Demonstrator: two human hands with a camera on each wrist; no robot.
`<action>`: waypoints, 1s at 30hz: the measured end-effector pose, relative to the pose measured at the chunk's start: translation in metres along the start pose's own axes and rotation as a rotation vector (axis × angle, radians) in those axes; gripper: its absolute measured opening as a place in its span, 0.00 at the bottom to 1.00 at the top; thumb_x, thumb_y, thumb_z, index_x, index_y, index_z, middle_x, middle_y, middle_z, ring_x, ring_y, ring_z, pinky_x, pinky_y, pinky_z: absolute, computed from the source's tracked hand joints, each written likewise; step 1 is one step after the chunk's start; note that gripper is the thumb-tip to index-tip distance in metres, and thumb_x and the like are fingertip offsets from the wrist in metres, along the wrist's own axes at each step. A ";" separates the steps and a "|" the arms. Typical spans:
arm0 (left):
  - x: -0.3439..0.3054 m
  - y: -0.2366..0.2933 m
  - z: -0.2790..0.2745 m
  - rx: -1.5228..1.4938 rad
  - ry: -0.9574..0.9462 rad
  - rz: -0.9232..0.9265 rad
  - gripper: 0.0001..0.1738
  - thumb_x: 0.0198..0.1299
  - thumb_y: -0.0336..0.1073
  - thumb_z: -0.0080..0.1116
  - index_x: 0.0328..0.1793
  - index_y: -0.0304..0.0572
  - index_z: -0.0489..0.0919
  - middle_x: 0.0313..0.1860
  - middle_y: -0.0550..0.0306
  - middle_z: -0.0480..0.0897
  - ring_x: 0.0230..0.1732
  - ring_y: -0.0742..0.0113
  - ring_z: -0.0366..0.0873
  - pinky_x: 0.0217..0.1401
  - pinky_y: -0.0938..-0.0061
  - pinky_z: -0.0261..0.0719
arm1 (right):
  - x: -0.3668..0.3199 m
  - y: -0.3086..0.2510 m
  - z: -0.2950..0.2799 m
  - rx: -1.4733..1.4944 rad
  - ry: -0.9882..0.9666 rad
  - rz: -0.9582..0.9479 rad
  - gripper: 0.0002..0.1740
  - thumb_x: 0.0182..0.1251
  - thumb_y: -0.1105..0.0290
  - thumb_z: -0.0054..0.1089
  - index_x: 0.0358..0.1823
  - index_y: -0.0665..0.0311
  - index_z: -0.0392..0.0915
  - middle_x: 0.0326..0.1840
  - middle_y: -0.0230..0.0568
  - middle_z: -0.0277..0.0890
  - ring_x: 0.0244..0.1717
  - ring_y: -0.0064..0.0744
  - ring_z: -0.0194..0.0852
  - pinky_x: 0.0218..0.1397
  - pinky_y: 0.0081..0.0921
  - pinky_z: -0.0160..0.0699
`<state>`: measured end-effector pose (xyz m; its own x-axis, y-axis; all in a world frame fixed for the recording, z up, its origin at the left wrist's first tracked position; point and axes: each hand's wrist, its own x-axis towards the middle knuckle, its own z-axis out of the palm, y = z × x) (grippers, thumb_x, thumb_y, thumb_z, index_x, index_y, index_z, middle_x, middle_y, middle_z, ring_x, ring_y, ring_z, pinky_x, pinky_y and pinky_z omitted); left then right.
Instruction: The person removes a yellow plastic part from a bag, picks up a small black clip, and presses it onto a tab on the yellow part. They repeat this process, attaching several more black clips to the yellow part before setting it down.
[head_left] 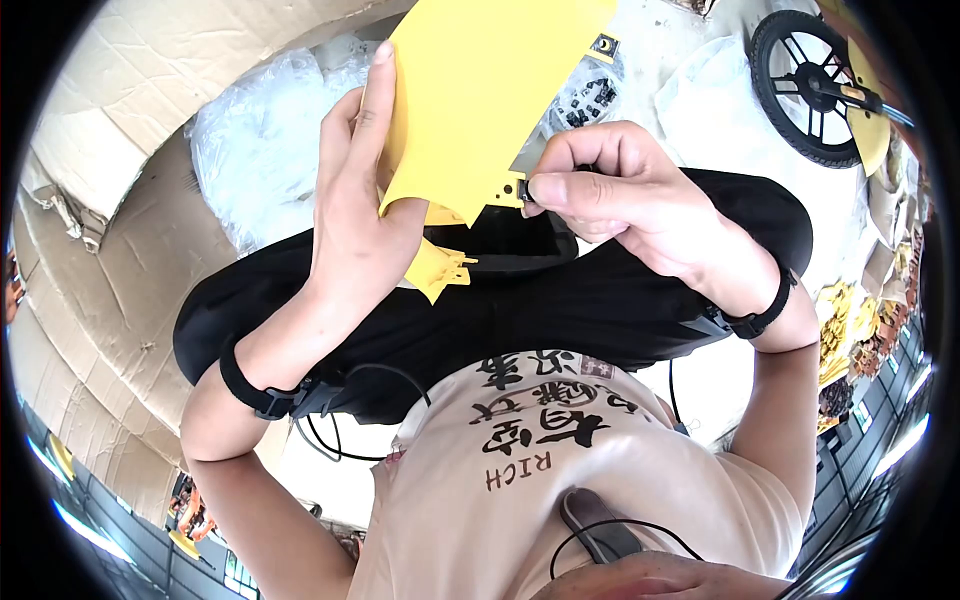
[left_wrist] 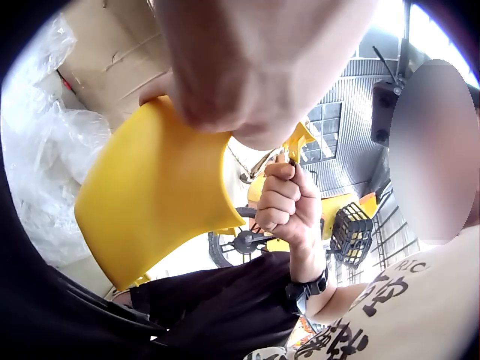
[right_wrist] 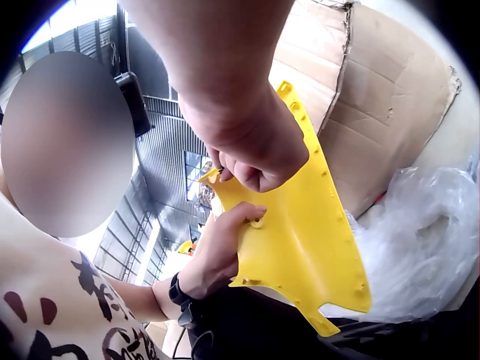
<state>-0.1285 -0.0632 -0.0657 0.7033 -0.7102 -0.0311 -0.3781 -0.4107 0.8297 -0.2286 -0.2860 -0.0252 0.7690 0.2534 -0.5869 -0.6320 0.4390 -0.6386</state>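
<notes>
Carefully, two hands are working on one yellow panel, which is held up above the lap, at the upper middle of the head view. The left hand (head_left: 357,200) has its grip clasped on the edge of the yellow panel (head_left: 470,90), with fingers on the outer face; in the right wrist view, one thumb lies on the inner face. The grip of the right hand (head_left: 625,195) is closed in a pinch, thumb against finger, on one black piece (head_left: 525,190). This small piece is at the end of one tab (head_left: 506,190) of the panel; whether it is seated fully, I cannot tell.

Just behind the right hand is one clear bag (head_left: 585,105) with many small black pieces, too small for me to count. Beyond the left hand lies one heap of clear plastic (head_left: 250,150), beside the cardboard (head_left: 125,290). One black wheel (head_left: 815,88) stands at the upper right. The person wears black trousers (head_left: 610,310), one light shirt (head_left: 450,540) with dark writing, and two black bands (head_left: 240,378), one on each wrist. The left wrist view shows also one black basket (left_wrist: 352,234).
</notes>
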 end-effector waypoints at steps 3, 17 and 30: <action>0.000 -0.001 -0.002 0.053 -0.021 -0.016 0.55 0.52 0.13 0.55 0.86 0.56 0.48 0.64 0.43 0.64 0.62 0.51 0.72 0.59 0.69 0.80 | 0.000 0.002 0.002 0.005 0.001 -0.011 0.11 0.71 0.68 0.61 0.39 0.72 0.79 0.21 0.21 0.62 0.20 0.11 0.49 0.23 0.16 0.46; -0.001 -0.001 0.011 0.045 0.015 0.012 0.52 0.58 0.17 0.56 0.86 0.55 0.47 0.63 0.41 0.66 0.59 0.51 0.74 0.56 0.68 0.80 | 0.002 0.016 0.008 0.244 -0.044 -0.033 0.13 0.72 0.65 0.64 0.44 0.70 0.82 0.20 0.20 0.63 0.19 0.10 0.49 0.22 0.14 0.44; 0.000 0.009 0.009 -0.237 -0.100 -0.134 0.49 0.62 0.21 0.53 0.86 0.56 0.45 0.60 0.47 0.71 0.61 0.60 0.73 0.64 0.70 0.72 | 0.010 0.027 0.008 0.015 -0.112 -0.274 0.17 0.77 0.59 0.58 0.47 0.67 0.84 0.23 0.23 0.67 0.24 0.11 0.55 0.26 0.14 0.55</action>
<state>-0.1375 -0.0719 -0.0638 0.6701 -0.7164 -0.1943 -0.1261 -0.3678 0.9213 -0.2371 -0.2646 -0.0439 0.9171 0.2168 -0.3345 -0.3985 0.5169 -0.7576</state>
